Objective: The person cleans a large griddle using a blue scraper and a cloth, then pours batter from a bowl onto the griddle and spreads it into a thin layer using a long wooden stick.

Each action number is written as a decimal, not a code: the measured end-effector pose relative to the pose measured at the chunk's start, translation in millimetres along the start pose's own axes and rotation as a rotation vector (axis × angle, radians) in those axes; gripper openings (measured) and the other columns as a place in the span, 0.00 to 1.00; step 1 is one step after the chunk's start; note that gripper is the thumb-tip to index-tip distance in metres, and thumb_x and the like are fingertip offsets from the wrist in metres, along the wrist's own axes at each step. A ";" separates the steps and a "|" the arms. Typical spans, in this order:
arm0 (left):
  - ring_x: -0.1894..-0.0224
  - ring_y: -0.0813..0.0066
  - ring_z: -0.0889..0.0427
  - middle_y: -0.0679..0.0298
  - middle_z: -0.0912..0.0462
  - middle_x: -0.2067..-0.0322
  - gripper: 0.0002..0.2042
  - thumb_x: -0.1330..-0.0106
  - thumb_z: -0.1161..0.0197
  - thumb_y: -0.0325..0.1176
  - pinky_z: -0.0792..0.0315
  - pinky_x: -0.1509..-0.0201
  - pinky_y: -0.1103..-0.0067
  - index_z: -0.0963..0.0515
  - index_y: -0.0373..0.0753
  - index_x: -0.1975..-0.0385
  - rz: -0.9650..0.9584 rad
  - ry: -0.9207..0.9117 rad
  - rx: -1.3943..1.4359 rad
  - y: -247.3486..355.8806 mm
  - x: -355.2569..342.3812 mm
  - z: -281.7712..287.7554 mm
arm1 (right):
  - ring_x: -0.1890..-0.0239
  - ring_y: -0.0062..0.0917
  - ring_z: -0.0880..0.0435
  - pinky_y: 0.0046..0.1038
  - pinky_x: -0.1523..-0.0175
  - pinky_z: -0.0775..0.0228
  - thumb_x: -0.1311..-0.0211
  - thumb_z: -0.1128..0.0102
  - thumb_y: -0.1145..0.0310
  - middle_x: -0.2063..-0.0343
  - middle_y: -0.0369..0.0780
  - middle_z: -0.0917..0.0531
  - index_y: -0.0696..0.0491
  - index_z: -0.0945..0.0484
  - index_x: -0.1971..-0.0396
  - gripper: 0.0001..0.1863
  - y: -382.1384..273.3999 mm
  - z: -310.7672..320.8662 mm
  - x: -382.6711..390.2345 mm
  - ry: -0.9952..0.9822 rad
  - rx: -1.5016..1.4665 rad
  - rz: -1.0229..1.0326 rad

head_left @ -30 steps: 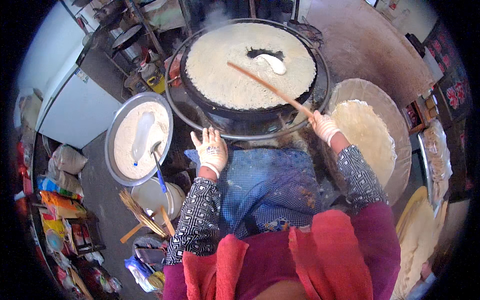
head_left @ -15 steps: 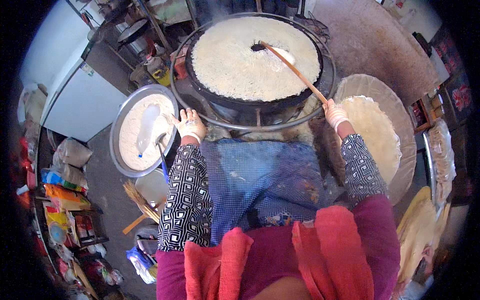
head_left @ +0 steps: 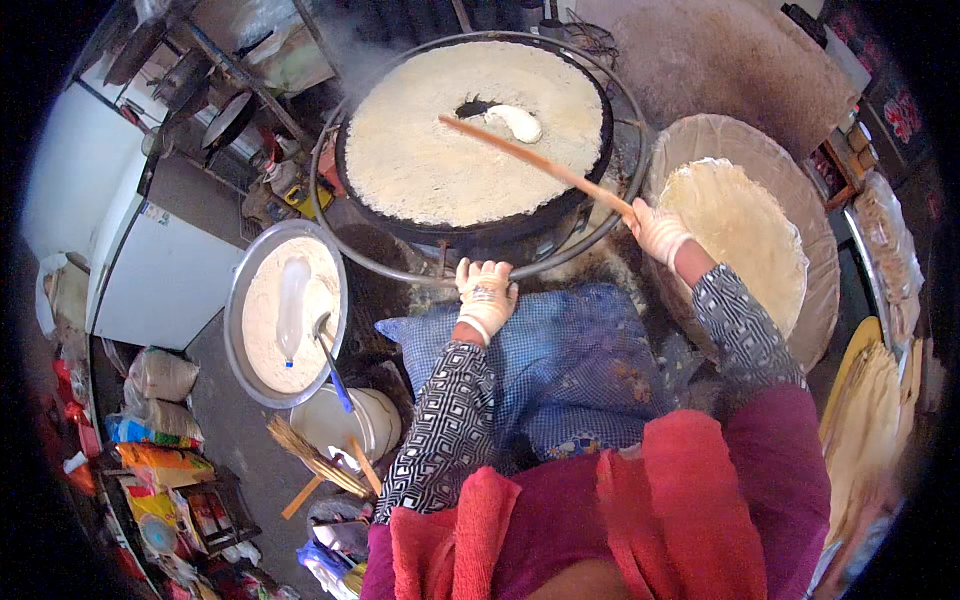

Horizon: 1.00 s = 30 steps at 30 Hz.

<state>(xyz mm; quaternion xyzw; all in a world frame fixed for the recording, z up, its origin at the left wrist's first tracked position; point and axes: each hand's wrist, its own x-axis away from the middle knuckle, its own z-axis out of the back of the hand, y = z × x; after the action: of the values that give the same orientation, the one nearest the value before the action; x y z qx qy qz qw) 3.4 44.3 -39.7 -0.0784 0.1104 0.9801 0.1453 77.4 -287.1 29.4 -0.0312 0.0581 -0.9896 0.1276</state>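
My right hand [head_left: 661, 235], in a pale glove, is closed round the near end of a long wooden stick [head_left: 545, 165]. The stick reaches over a round black griddle [head_left: 420, 232] covered by a thin, pale sheet of batter [head_left: 420, 165]. By its far end are a small dark bare patch [head_left: 474, 107] and a thick white dollop of batter [head_left: 517, 123]. My gloved left hand [head_left: 487, 297] has its fingers hooked over the metal ring [head_left: 560, 264] around the griddle, at its front edge.
At left, a metal basin [head_left: 238, 330] holds flour, a clear bottle [head_left: 292, 310] and a blue-handled ladle [head_left: 332, 365]. Below stand a white bucket [head_left: 385, 425] and a straw brush [head_left: 315, 457]. At right, a cloth-lined round tray [head_left: 815, 255] bears a flatbread [head_left: 740, 235]. Steam rises behind.
My left hand has moved right from beside the basin to the ring's front. The stick's far end has swung left and nearer, and the dark patch looks wider. The whole view has shifted.
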 end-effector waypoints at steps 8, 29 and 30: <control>0.50 0.54 0.26 0.61 0.19 0.64 0.15 0.53 0.31 0.45 0.46 0.36 0.59 0.21 0.45 0.68 0.128 0.034 -0.142 -57.7 11.9 17.6 | 0.61 0.51 0.20 0.48 0.57 0.30 0.31 0.56 0.54 0.68 0.54 0.18 0.53 0.29 0.59 0.17 24.1 -9.5 -14.6 -0.031 -0.047 -0.112; 0.49 0.67 0.25 0.66 0.18 0.65 0.11 0.43 0.47 0.33 0.57 0.28 0.59 0.15 0.55 0.72 0.141 -0.400 -0.692 -242.3 -32.9 52.6 | 0.78 0.28 0.20 0.33 0.77 0.29 0.35 0.44 0.52 0.81 0.40 0.21 0.56 0.29 0.50 0.23 -20.8 -19.2 -103.0 -0.370 -0.512 -0.094; 0.49 0.66 0.25 0.66 0.18 0.65 0.11 0.43 0.46 0.33 0.57 0.27 0.59 0.14 0.55 0.72 0.139 -0.392 -0.679 -248.1 -33.9 50.8 | 0.80 0.23 0.23 0.30 0.80 0.32 0.36 0.42 0.55 0.82 0.37 0.23 0.54 0.29 0.48 0.23 -51.9 -19.2 -85.8 -0.408 -0.720 -0.171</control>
<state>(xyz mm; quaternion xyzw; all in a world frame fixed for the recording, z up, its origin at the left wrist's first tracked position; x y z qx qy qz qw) 104.3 279.0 -32.5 0.0742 -0.2448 0.9647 0.0629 145.8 -213.1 12.8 -0.2737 0.3709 -0.8867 0.0351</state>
